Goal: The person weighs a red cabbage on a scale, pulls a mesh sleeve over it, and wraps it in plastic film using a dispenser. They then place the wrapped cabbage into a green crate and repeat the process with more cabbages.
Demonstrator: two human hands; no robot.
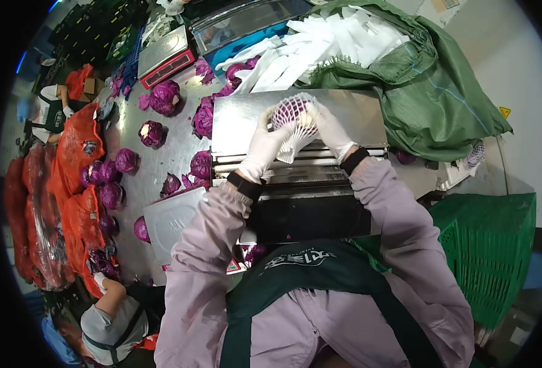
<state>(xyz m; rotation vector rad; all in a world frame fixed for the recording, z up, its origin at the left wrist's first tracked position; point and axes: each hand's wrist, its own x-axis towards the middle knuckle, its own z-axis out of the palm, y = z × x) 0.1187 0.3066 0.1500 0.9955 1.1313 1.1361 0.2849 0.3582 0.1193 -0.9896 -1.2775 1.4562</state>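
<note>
Between my two gloved hands is a red cabbage (290,113) inside a white foam net sleeve (290,142). My left hand (265,142) grips it from the left side, fingers curled round the net. On the other side my right hand (331,127) closes on the upper right of the same cabbage. The net's loose end hangs down toward me. Both hands are above the steel plate (240,122) of a wrapping machine, whose rollers (308,175) and black front panel (311,216) lie nearer my body.
Loose red cabbages (164,98) lie on the steel table (142,202) at left. A green sack (449,98) holds white foam nets (344,37). Scales (163,52) stand at back left; a green crate (489,251) is at right. Co-workers (114,319) stand beside orange mesh sacks (81,214).
</note>
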